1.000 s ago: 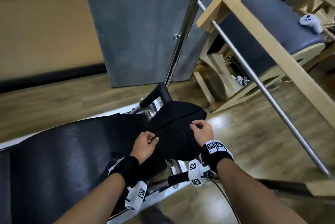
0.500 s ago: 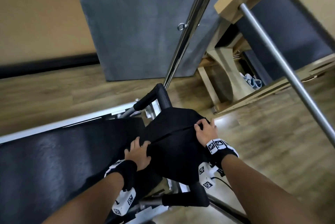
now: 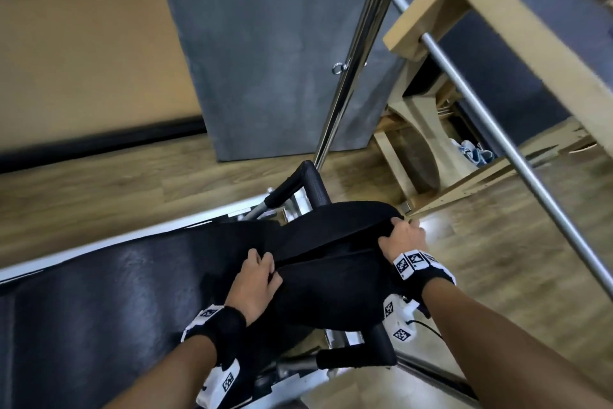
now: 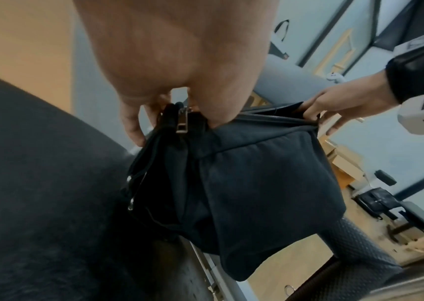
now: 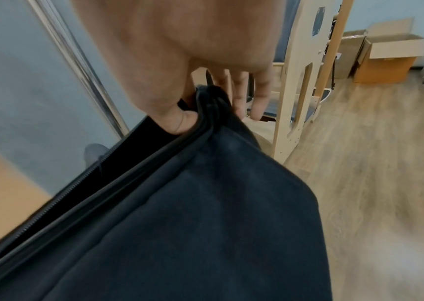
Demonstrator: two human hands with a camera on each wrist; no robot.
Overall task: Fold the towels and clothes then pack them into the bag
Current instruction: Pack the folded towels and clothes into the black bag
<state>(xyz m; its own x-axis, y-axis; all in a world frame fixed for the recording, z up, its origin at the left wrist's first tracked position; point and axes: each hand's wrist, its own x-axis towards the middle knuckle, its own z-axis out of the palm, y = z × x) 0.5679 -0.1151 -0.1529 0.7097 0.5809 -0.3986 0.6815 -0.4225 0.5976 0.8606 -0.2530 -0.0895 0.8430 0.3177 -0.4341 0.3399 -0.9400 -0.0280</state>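
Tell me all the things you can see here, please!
bag: one, black, held over the bench end
zip pull: one, silver, at the bag's left end
padded bench: one, black, on the left
metal pole: one, silver, slanting on the right
wooden frame: one, pale, upper right
cardboard boxes: brown, on the floor far off
left hand: grips the bag's left end
right hand: fingers pinch the bag's right end

Both forearms reach forward, each wrist in a black band. The left hand (image 3: 255, 279) pinches the zip pull at the bag's (image 3: 331, 282) near end; the right hand (image 3: 403, 239) has thumb and fingers curled over the far corner.
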